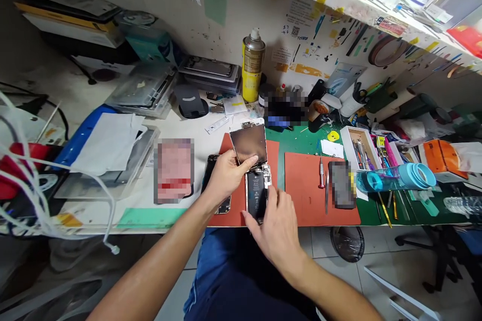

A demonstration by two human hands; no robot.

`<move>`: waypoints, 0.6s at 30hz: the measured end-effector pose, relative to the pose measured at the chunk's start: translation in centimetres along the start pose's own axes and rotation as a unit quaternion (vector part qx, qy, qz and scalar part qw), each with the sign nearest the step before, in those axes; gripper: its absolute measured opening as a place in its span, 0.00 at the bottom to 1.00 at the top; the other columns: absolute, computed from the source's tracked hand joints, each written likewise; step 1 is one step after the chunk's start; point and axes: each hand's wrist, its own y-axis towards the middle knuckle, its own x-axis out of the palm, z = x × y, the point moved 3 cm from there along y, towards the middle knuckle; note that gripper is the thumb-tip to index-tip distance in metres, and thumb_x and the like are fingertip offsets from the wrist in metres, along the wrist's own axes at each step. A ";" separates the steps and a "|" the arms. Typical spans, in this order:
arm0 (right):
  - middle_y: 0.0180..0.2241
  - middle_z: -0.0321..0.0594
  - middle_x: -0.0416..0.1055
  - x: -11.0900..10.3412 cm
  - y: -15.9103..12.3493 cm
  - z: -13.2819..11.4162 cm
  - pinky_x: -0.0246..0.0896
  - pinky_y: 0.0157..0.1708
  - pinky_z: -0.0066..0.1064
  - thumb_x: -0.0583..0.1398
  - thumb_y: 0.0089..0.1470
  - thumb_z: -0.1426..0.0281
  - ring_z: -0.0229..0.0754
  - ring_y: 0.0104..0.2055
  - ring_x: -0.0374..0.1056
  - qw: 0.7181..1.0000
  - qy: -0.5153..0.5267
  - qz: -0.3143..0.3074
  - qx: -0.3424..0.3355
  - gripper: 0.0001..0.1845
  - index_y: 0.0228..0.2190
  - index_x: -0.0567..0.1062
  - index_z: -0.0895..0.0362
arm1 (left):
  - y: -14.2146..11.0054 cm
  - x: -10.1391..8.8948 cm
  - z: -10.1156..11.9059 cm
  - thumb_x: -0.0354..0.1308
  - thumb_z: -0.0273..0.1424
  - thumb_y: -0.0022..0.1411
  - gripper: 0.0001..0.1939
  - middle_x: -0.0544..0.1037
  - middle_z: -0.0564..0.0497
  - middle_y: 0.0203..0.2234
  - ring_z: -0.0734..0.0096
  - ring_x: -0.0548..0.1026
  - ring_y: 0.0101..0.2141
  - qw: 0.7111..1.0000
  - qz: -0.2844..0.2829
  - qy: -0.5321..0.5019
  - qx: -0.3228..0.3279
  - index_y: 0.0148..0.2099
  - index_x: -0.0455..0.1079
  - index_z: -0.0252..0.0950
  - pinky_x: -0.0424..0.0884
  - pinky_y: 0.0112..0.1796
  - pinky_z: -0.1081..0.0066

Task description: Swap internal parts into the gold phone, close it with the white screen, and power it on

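An opened phone lies on the red-brown mat [273, 155]; its body [256, 195] shows a black battery and inner boards. Gripped between the thumb and fingers of my left hand [226, 175] is the phone's screen assembly [249, 143], raised at the top end of the body. My right hand [276, 218] curls around the right and lower edges of the phone body, thumb at its bottom edge. Partly behind my left wrist lies a second dark phone part [213, 170].
A second mat [301, 185] to the right bears a screwdriver [321, 173], tweezers [327, 190] and a blurred phone-like item [342, 185]. Further right are a tool box [359, 135] and a blue bottle [399, 177]. A yellow spray can [252, 67] stands behind. White cables [26, 170] hang at left.
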 end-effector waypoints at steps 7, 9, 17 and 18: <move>0.52 0.63 0.71 -0.2 -0.5 0.2 0.75 0.46 0.56 0.65 0.59 0.67 0.62 0.48 0.68 1.000 -0.001 -0.012 -0.027 0.36 0.64 0.66 0.67 | -0.8 0.2 0.5 0.74 0.52 0.57 0.24 0.88 0.44 0.39 0.54 0.83 0.42 0.999 -0.033 0.006 -0.007 0.40 0.84 0.35 0.78 0.48 0.57; 0.53 0.60 0.72 -1.0 -0.5 1.7 0.73 0.49 0.55 0.65 0.62 0.64 0.62 0.51 0.69 0.997 0.065 -0.040 -0.024 0.33 0.64 0.67 0.63 | -1.0 0.3 0.4 0.73 0.52 0.58 0.24 0.88 0.44 0.39 0.54 0.83 0.41 0.999 -0.039 0.009 -0.008 0.40 0.84 0.35 0.78 0.47 0.57; 0.32 0.40 0.77 -2.6 3.1 7.7 0.65 0.34 0.36 0.64 0.65 0.51 0.43 0.30 0.69 0.909 0.357 -0.082 0.199 0.19 0.37 0.79 0.54 | -0.9 0.7 -1.2 0.70 0.50 0.62 0.21 0.88 0.44 0.41 0.51 0.84 0.44 0.997 -0.069 0.041 -0.012 0.43 0.85 0.36 0.77 0.46 0.58; 0.30 0.39 0.76 -2.3 4.0 7.7 0.63 0.32 0.35 0.64 0.63 0.50 0.42 0.29 0.68 0.902 0.370 -0.093 0.201 0.19 0.37 0.79 0.54 | -0.9 0.7 -1.3 0.69 0.50 0.62 0.21 0.88 0.44 0.41 0.51 0.84 0.43 0.996 -0.073 0.047 -0.012 0.44 0.85 0.36 0.77 0.45 0.58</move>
